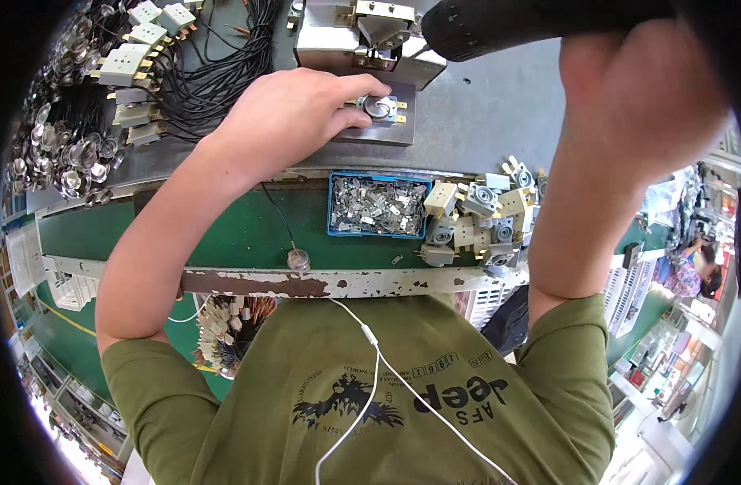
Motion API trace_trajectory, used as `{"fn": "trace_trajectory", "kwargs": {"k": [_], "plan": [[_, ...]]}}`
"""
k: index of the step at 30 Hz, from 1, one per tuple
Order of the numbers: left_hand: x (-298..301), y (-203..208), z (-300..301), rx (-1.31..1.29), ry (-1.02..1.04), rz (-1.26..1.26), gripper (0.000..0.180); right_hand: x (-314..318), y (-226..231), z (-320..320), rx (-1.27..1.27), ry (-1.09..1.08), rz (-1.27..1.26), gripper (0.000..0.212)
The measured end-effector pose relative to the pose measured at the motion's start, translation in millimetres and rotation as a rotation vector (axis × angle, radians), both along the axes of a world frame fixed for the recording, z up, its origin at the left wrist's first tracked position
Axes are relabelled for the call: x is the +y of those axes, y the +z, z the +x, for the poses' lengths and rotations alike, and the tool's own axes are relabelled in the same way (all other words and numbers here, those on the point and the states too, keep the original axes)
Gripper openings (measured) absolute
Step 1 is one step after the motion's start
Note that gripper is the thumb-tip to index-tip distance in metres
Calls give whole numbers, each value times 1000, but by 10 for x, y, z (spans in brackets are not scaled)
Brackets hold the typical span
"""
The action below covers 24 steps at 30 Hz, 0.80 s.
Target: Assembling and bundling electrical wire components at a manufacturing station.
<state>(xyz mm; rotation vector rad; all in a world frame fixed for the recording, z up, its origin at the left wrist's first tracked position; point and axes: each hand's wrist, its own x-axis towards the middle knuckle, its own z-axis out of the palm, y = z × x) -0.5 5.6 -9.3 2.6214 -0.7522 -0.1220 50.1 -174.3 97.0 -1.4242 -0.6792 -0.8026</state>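
My left hand pinches a small part with a round metal cap and brass terminals between thumb and forefinger. That part rests on a flat metal block, right in front of a bench press. Up at the right, my right hand is closed around a thick black handle; most of its fingers are hidden. The handle's narrow end points left toward the press.
A blue tray of small metal tabs sits on the green bench edge, beside piled cream blocks with round metal faces. Left lie black cables, white connector blocks and clear round pieces. One cabled round piece lies nearer.
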Motion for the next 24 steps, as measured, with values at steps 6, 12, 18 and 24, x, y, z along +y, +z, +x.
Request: {"fn": "trace_trajectory", "kwargs": {"k": [6,12,18,24], "plan": [[5,0,4,30,-7,-12,32,32,-23,-13,-28,139,-90,34],[15,-12,6,52,9,-13,33,354,-38,-81,36,24,126,25],[-8,64,12,103,22,27,34,343,-66,-67,97,63,97,17],[-5,45,0,105,21,-13,32,460,-42,-153,143,7,41,17]]}}
